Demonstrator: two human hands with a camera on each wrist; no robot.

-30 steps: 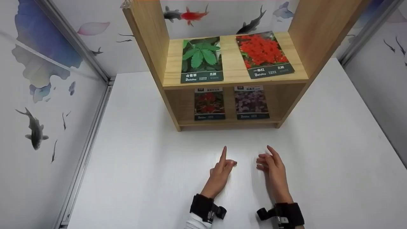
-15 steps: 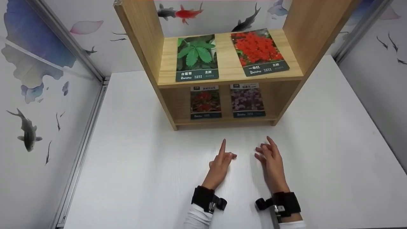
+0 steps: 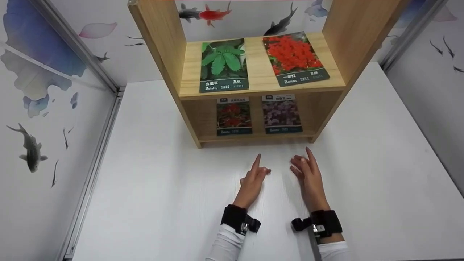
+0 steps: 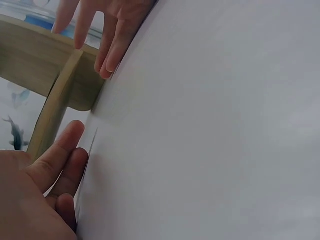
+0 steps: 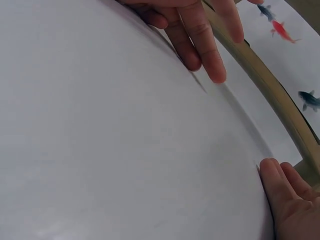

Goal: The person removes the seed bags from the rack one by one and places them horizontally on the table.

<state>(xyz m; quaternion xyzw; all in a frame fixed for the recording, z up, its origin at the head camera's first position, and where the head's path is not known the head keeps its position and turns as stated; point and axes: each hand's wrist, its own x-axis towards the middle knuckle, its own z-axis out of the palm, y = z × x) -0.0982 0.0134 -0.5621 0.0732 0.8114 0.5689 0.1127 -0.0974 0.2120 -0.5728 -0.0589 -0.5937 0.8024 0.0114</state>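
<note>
My left hand [image 3: 253, 181] is low over the white table [image 3: 152, 203], index finger stretched toward the wooden shelf [image 3: 255, 67], holding nothing. To its right, my right hand [image 3: 310, 177] is also without any object, its fingers loosely bent and spread. A gap of bare table separates the two. On the shelf's upper board lie a green-leaf seed packet [image 3: 224, 59] and a red-flower seed packet [image 3: 295, 54], the latter turned askew. Below, a darker red-flower packet [image 3: 234, 116] and a purple-flower packet [image 3: 282, 115] lie on the lower board. Both hands are short of the shelf's front edge.
The shelf's side panels [image 3: 161, 47] rise out of view at the top. Fish-painted walls [image 3: 32, 148] with metal rails [image 3: 98, 145] enclose the table at left, back and right. Each wrist wears a black strap [image 3: 233, 216] with a small camera.
Both hands have moved forward toward the shelf, still holding nothing. The head view has shifted slightly. The packets have not moved on their boards.
</note>
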